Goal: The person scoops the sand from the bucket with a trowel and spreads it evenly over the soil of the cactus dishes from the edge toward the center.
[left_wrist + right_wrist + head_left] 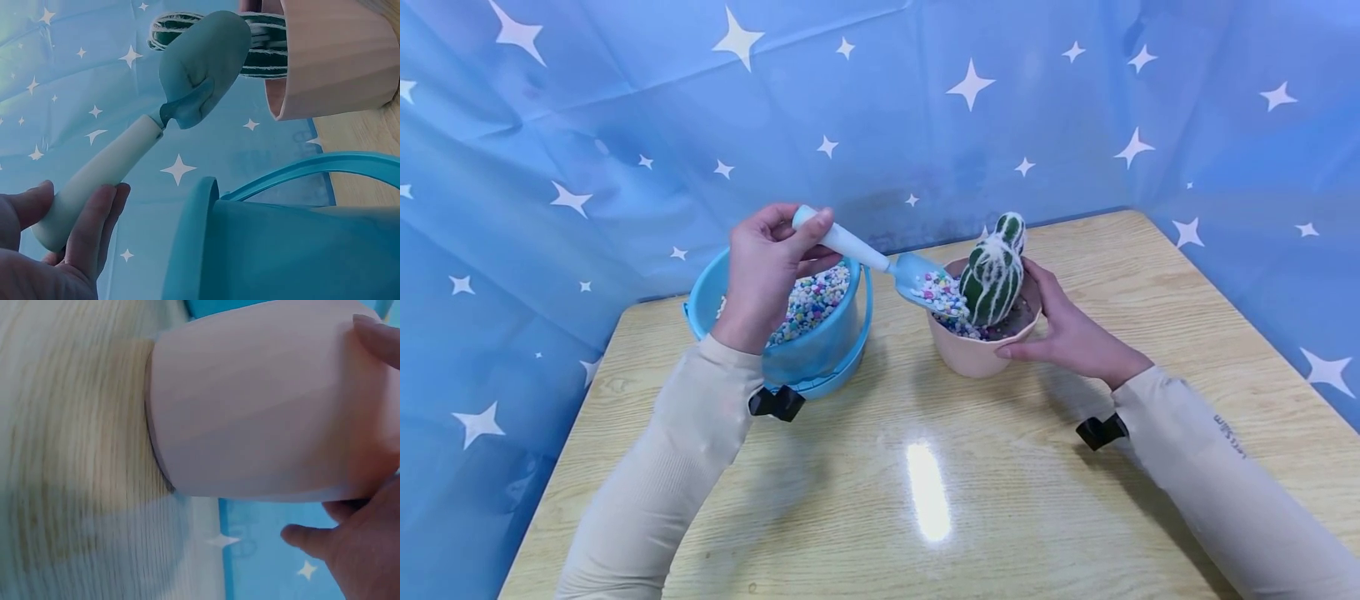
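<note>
My left hand (765, 267) grips the white handle of a small blue trowel (853, 247), thumb on top. Its blade, heaped with small multicoloured pebbles (942, 293), tilts down over the left side of a pale pink flower pot (962, 354). A green cactus with white fuzz (992, 283) stands in the pot, leaning slightly; pebbles lie at its left and darker fill at its right. My right hand (1067, 333) holds the pot by its right side, thumb on the near rim, other fingers behind. In the left wrist view the back of the trowel blade (206, 62) overlaps the cactus.
A light blue bucket (850, 333) of multicoloured pebbles stands left of the pot, partly behind my left hand, its handle hanging down at the right side. Both containers stand on a wood-grain table (850, 508). A blue curtain with white stars (910, 108) hangs behind the table's far edge.
</note>
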A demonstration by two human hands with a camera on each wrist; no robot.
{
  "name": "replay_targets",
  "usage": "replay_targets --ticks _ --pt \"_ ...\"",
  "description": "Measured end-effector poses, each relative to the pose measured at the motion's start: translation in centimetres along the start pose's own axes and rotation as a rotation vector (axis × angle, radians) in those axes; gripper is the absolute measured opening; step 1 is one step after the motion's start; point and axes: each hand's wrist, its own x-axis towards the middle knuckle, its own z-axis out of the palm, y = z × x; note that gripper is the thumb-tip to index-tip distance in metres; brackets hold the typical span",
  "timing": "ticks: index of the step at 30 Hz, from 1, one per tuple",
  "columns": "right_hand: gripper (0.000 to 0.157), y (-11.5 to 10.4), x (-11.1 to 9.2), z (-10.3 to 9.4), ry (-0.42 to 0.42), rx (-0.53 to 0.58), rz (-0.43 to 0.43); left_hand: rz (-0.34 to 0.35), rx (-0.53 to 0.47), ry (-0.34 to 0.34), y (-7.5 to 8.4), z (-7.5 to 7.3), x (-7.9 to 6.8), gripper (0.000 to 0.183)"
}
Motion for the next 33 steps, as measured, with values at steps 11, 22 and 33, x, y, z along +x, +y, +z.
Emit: replay_targets --ticks 11,22,33 --pt "0.121 -0.4 -0.1 0.2 -0.007 -0.032 -0.009 0.044 0.021 -0.036 0.2 0.3 0.0 0.026" --pt "0.12 -0.3 -0.2 -0.1 -0.001 -0.012 -0.018 0.052 0.051 -0.056 0.6 0.8 0.0 0.027" --pt "0.119 -0.1 -0.1 0.0 0.01 -0.018 -0.026 0.11 0.12 -0.088 0.8 1.2 -0.4 0.028"
